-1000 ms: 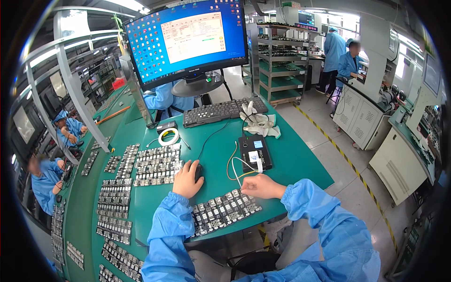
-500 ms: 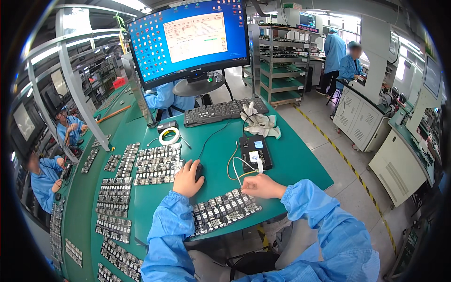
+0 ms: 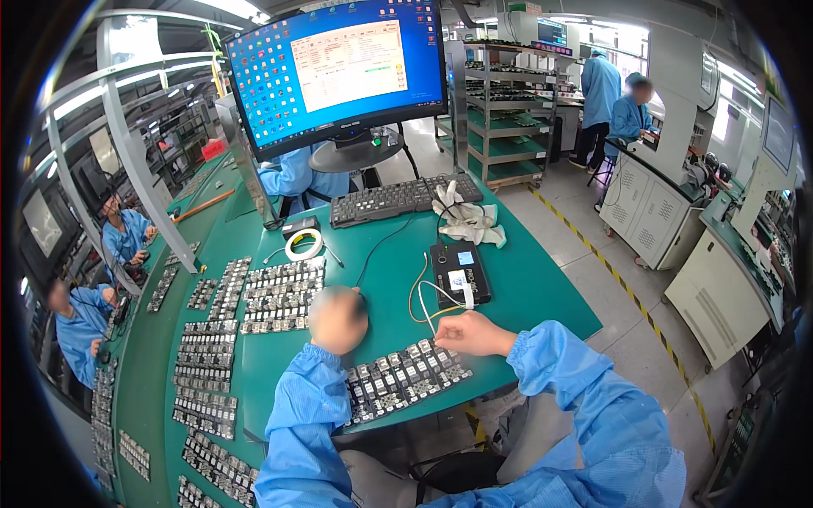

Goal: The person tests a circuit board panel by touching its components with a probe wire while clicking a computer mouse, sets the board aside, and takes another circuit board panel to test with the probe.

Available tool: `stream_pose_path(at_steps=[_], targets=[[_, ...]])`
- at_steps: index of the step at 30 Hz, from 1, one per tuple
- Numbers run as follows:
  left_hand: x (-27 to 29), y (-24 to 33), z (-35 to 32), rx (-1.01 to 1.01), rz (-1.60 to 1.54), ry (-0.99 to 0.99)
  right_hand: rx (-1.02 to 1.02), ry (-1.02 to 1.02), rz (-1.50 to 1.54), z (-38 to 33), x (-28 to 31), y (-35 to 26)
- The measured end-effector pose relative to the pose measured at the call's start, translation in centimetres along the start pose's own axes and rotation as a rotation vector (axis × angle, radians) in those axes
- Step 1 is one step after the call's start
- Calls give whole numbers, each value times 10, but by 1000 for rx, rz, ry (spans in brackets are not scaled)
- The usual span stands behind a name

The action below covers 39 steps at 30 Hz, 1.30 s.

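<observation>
Two hands down on the green bench (image 3: 517, 288), both in blue sleeves. My left hand (image 3: 337, 320) rests on a dark computer mouse (image 3: 362, 298), of which only the far edge shows past the hand; the hand is blurred, so I cannot tell how the fingers sit on it. My right hand (image 3: 474, 333) is curled, fingers drawn together at the near end of white and yellow wires (image 3: 430, 292); whether they pinch a wire or a small part I cannot tell.

Those wires run up to a black box (image 3: 461, 273) with a white label, lying flat just beyond the right hand. A tray of small circuit boards (image 3: 398, 381) lies at the bench's near edge, between the two forearms and just beside the right hand.

More trays of boards (image 3: 279, 292) are spread to the left. A roll of white tape (image 3: 304, 245) lies farther back, near a black keyboard (image 3: 398, 199). White gloves (image 3: 466, 220) lie crumpled beside the keyboard's right end. A large monitor (image 3: 339, 72) stands lit behind. Other people in blue coats work at the left benches and far right.
</observation>
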<state>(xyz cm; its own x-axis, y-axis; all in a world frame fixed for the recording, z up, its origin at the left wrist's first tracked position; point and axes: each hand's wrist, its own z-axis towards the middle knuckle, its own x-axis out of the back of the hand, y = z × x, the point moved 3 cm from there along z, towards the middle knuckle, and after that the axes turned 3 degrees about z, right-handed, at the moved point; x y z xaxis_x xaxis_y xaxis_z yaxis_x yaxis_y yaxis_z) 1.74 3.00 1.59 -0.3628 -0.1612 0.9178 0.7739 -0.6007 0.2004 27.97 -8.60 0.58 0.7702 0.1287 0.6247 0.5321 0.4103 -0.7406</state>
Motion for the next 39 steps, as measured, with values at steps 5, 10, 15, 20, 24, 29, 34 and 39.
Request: stream_pose_path(at_steps=[5, 10, 15, 20, 24, 29, 34, 39], targets=[[-1, 0, 0, -3, -4, 5, 0, -5, 8, 0, 1, -1], [-1, -1, 0, -5, 7, 5, 18, 12, 21, 0, 0, 1], [-1, -1, 0, 2, 10, 1, 3, 2, 13, 0, 1, -1], [1, 1, 0, -16, 13, 25, -11, -6, 27, 0, 1, -2], [1, 1, 0, -12, 8, 20, 5, 0, 18, 0, 1, -4], [-1, 0, 1, -11, 1, 8, -5, -7, 16, -1, 2, -3], [0, 0, 0, -13, 3, 18, -2, 1, 9, -1, 2, -5], [1, 1, 0, -11, 6, 14, 0, 9, 7, -1, 3, -5]])
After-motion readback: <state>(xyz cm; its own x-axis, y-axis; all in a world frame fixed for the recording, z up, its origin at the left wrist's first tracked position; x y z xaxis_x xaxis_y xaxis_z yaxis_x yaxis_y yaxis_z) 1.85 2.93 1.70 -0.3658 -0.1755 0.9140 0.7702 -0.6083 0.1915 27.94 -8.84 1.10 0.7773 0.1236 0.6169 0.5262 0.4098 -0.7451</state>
